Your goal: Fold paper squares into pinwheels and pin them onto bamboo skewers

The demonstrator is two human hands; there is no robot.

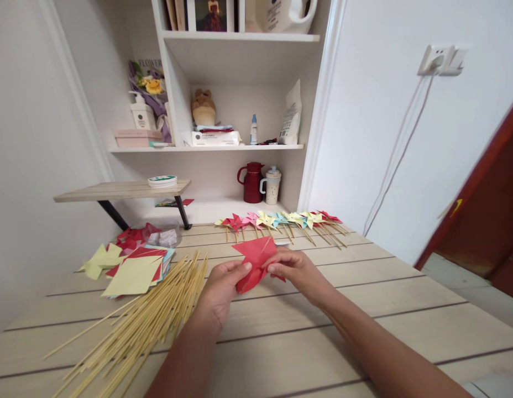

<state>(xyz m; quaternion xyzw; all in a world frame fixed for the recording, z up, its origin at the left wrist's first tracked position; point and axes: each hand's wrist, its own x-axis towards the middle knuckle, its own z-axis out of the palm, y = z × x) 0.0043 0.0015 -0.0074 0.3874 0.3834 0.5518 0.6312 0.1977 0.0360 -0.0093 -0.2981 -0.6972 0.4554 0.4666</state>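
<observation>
A red paper pinwheel (pixel 256 251), partly folded, is held up above the table between both hands. My left hand (pixel 225 284) pinches its left edge, thumb on top. My right hand (pixel 296 271) has its fingers closed at the paper's right side, near the centre; the fingertips cover part of the folds. Left of my hands lies a loose bundle of thin wooden sticks (pixel 157 315). Behind it sits a stack of coloured paper squares (pixel 134 275), a pale yellow one on top. At the back, a row of finished pinwheels (pixel 277 221) on sticks lies along the table.
Cut red paper (pixel 134 237) and a clear plastic box (pixel 167 235) with small white pieces stand at the back left, by a small raised shelf (pixel 124 190). A red jug (pixel 253 182) and a handled cup (pixel 273 186) stand beyond the planked table (pixel 389 287).
</observation>
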